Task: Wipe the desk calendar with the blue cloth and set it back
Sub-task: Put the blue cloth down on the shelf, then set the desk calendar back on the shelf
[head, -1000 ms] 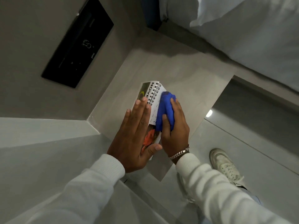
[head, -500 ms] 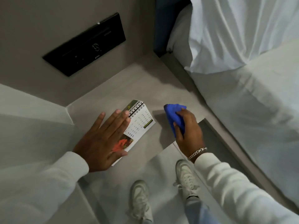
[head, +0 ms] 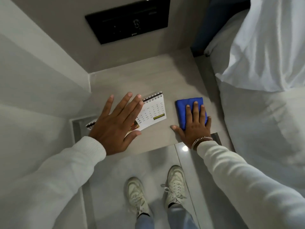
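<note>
The desk calendar (head: 155,111) lies flat on the grey bedside shelf (head: 148,80), its white date page up and its spiral binding at the far edge. My left hand (head: 115,126) is spread over the calendar's left half with fingers apart; I cannot tell whether it touches the page. The folded blue cloth (head: 183,109) lies on the shelf to the right of the calendar, apart from it. My right hand (head: 196,128) rests flat on the cloth, fingers extended, thumb on the shelf.
A black wall panel (head: 128,19) hangs above the shelf. A bed with white sheets (head: 264,129) and a pillow (head: 264,47) borders the right side. A pale wall stands on the left. My white shoes (head: 175,185) are on the tiled floor below.
My right hand took the cloth off the calendar, moved it right and laid it flat on the shelf. My left hand stayed spread over the calendar. The camera swung round.
</note>
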Tool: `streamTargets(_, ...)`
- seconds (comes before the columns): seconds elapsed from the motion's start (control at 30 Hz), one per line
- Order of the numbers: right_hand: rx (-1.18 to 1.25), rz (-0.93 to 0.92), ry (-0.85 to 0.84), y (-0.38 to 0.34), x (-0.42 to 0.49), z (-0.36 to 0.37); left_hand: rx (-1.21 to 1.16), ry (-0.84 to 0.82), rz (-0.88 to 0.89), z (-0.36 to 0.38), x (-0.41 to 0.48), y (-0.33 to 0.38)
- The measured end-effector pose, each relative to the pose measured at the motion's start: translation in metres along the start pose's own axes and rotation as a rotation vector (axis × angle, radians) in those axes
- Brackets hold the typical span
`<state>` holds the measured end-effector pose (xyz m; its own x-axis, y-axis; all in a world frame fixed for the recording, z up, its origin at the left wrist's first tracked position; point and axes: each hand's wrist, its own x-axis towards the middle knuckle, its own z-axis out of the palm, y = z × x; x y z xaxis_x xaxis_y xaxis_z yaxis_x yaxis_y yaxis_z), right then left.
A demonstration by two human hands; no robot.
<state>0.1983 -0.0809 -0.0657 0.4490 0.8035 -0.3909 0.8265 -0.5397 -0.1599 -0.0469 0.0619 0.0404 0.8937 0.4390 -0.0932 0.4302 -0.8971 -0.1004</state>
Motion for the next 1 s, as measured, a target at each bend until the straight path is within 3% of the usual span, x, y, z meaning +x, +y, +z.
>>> streamTargets(0.13,0.138,0.017,-0.071,-0.010,-0.001,-0.034,-0.264,0.129,-0.356,-0.007,-0.026,0.013)
streamTargets(0.33,0.855,-0.149,-0.015,-0.061,-0.014,-0.093,-1.002,0.439,-1.130,-0.002,-0.063,0.039)
streamTargets(0.43,1.038,-0.098,-0.023,-0.084,-0.015,-0.102,-1.247,0.576,-1.340,-0.003,-0.058,0.042)
streamTargets(0.53,1.076,-0.089,0.001,-0.096,-0.015,-0.102,-1.485,0.664,-1.414,-0.001,-0.050,0.036)
streamTargets(0.67,1.122,-0.067,0.060,-0.103,-0.015,-0.103,-1.664,0.673,-1.343,0.001,-0.048,0.024)
streamTargets(0.87,1.260,-0.021,0.102,-0.124,0.021,-0.128,-1.742,0.684,-1.219,-0.012,-0.011,-0.027)
streamTargets(1.0,1.248,-0.060,0.106,-0.142,0.063,-0.144,-1.672,0.651,-1.134,-0.015,0.025,-0.067)
